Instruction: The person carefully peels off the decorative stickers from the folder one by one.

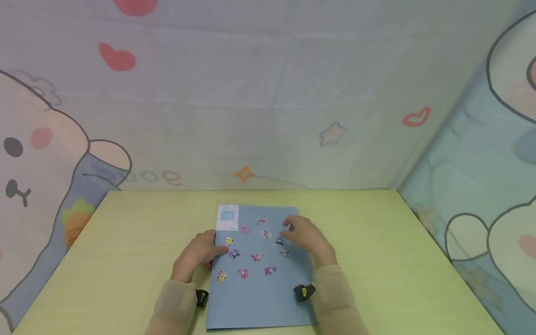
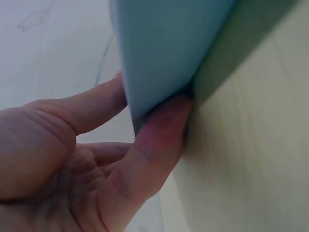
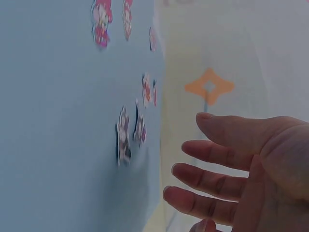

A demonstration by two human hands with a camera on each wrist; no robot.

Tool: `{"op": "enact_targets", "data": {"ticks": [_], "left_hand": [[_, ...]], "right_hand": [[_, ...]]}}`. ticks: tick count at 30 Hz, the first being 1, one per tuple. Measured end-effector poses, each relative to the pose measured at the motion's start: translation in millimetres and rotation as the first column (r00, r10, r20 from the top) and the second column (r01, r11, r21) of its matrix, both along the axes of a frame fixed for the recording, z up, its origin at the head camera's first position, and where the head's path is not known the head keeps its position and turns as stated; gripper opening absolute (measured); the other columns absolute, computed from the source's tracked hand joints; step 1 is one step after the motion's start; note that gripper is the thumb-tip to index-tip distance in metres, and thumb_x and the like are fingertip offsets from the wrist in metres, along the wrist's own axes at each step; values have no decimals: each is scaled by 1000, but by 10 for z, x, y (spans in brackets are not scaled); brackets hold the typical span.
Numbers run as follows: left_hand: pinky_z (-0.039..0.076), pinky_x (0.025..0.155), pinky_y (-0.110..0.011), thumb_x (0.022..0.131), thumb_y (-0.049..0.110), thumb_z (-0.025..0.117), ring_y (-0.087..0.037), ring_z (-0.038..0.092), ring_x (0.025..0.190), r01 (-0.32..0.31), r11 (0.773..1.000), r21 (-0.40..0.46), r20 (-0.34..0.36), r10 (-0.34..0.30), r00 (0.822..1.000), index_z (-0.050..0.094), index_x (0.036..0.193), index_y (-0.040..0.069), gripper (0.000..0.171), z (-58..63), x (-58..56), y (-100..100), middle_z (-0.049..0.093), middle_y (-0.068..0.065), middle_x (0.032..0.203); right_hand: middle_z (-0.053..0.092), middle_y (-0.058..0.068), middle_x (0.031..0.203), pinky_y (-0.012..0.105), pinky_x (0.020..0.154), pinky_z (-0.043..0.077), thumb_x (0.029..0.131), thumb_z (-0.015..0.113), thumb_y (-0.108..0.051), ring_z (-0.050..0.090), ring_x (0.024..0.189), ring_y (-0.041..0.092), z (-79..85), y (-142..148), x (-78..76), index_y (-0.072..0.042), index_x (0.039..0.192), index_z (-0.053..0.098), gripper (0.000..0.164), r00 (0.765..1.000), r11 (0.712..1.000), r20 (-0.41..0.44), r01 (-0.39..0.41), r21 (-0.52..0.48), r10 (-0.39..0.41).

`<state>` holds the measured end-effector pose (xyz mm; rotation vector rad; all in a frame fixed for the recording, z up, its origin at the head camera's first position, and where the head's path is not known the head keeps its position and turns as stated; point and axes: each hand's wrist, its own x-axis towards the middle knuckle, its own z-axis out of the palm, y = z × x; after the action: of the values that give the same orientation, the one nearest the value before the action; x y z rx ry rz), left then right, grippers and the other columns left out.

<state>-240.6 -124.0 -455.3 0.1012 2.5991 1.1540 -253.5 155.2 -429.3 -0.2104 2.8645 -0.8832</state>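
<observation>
A blue folder [image 1: 259, 302] lies on the table, its front dotted with several small cartoon stickers [image 1: 257, 257] and a white label [image 1: 222, 224] at the top left corner. My left hand [image 1: 197, 251] grips the folder's left edge, thumb on the front; in the left wrist view a finger [image 2: 164, 130] is tucked under the raised edge. Over the folder's upper right part, my right hand [image 1: 307, 236] hovers near a dark sticker [image 1: 278, 241]. The right wrist view shows its fingers [image 3: 207, 179] loosely bent and apart from the surface, with nothing between them.
The pale yellow-green table [image 1: 398, 270] extends to both sides of the folder. Behind it hangs a printed cloth [image 1: 268, 116] with hearts and stars, and another printed cloth [image 1: 473, 153] stands along the right side. Dark straps circle both wrists.
</observation>
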Motion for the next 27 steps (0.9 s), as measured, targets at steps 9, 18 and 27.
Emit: {"op": "enact_targets", "data": {"ticks": [9, 18, 27], "left_hand": [[54, 55, -34, 92, 12, 69, -22, 65, 57, 4, 1000, -5, -3, -4, 1000, 54, 114, -6, 33, -12, -5, 6, 63, -11, 79], [55, 56, -35, 92, 12, 68, -22, 65, 58, 8, 1000, 7, 6, -8, 1000, 53, 115, -6, 33, -7, -1, -1, 62, -12, 81], [55, 56, -36, 93, 11, 67, -22, 65, 60, 13, 1000, 16, 13, -13, 1000, 53, 116, -6, 32, -26, -6, 2, 62, -12, 82]], "right_hand": [[63, 11, 105, 43, 82, 50, 93, 65, -18, 59, 93, 25, -63, -120, -34, -2, 117, 64, 29, 1000, 1000, -2, 3, -16, -3], [64, 12, 106, 46, 89, 49, 93, 63, -9, 60, 99, 28, -184, -171, -54, 1, 117, 63, 26, 999, 999, -17, -39, 13, 39], [63, 12, 105, 46, 88, 49, 89, 61, -3, 59, 100, 29, -214, -186, -56, -1, 114, 64, 26, 999, 999, 6, -35, 20, 35]]}}
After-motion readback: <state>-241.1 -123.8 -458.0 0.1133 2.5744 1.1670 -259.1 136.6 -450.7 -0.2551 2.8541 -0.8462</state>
